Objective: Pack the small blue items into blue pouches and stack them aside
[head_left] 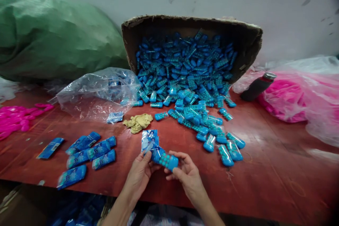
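Note:
My left hand (139, 176) and my right hand (186, 174) meet over the near edge of the red table (265, 169). Between them I hold a blue capsule-shaped item (165, 159) with teal dots. My left fingers also pinch a small clear printed sleeve (149, 140) at the item's left end. A tipped cardboard box (246, 39) at the back spills a heap of the same blue items (185, 74) toward me. Several sleeved blue items (90, 152) lie to the left of my hands.
A clear plastic bag (97, 91) and a crumpled tan cloth (138, 122) lie mid-table. A green sack (53, 35) stands back left, pink pieces (18, 118) at the left edge. A dark bottle (258, 85) and pink bagged goods (291, 99) are on the right.

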The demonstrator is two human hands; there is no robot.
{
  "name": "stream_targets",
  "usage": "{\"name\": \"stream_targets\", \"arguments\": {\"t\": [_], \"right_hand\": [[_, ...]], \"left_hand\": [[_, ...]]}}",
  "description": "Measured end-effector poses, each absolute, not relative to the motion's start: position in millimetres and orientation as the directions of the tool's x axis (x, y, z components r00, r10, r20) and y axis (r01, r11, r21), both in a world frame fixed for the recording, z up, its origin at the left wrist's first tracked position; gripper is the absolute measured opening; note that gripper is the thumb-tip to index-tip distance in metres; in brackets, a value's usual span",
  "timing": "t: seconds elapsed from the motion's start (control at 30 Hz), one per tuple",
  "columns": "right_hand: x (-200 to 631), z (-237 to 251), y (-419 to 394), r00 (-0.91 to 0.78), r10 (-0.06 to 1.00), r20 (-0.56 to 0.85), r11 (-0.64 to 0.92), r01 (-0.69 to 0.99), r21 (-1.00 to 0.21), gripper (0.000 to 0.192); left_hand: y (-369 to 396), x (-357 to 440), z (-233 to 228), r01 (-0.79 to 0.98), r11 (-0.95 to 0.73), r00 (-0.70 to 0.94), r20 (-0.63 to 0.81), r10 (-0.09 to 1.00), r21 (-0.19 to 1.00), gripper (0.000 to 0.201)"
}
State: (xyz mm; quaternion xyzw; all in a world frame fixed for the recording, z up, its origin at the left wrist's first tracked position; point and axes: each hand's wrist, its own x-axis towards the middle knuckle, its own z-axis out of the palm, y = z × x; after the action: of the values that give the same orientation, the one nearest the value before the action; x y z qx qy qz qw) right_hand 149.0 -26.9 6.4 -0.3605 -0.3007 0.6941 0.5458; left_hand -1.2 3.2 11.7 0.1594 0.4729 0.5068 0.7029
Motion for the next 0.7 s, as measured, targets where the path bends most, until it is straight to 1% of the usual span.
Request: {"name": "stream_targets", "arguments": {"t": [0.07,0.13,0.2,0.27,0.3,0.37,0.43,0.5,0.53,0.6,0.7], "right_hand": [[146,1,-30,-0.097,0.981,-0.166,-0.192,-0.475,-0.859,0.03],[144,-2,-33,-0.052,0.99,-0.131,-0.141,-0.38,-0.914,0.029],[144,-3,-35,-0.033,0.999,-0.035,-0.042,-0.245,-0.969,0.028],[144,-3,-36,-0.069,0.995,0.074,0.066,-0.114,-0.991,0.029],[144,-2,-36,-0.094,0.99,0.108,0.1,-0.079,-0.992,0.03],[143,-1,-35,-0.11,0.989,0.098,0.087,-0.102,-0.991,0.031],[143,0,-33,-0.105,0.994,0.001,-0.022,-0.224,-0.974,0.03],[142,1,-31,-0.147,0.984,-0.105,-0.152,-0.357,-0.922,0.032],[141,1,-31,-0.168,0.977,-0.134,-0.191,-0.394,-0.899,0.034],[140,0,-31,-0.149,0.979,-0.141,-0.19,-0.397,-0.898,0.035],[137,-4,-32,-0.053,0.991,-0.121,-0.132,-0.297,-0.946,0.026]], "left_hand": [[2,0,10,-0.577,0.469,0.061,-0.538,0.841,0.668,0.021],[1,2,10,-0.577,0.501,0.082,-0.565,0.821,0.645,0.021],[0,3,10,-0.563,0.535,0.103,-0.588,0.802,0.63,0.019],[-1,4,12,-0.545,0.566,0.123,-0.609,0.784,0.619,0.017],[-2,4,13,-0.539,0.58,0.135,-0.617,0.775,0.611,0.016],[-3,4,15,-0.533,0.605,0.175,-0.622,0.763,0.592,0.015],[-4,5,16,-0.538,0.621,0.223,-0.614,0.757,0.57,0.013],[-5,6,16,-0.55,0.626,0.259,-0.599,0.758,0.554,0.013],[-5,6,16,-0.56,0.623,0.264,-0.595,0.759,0.546,0.012],[-5,7,16,-0.573,0.618,0.258,-0.597,0.759,0.538,0.01],[-3,8,18,-0.572,0.617,0.234,-0.613,0.755,0.541,0.009]]}}
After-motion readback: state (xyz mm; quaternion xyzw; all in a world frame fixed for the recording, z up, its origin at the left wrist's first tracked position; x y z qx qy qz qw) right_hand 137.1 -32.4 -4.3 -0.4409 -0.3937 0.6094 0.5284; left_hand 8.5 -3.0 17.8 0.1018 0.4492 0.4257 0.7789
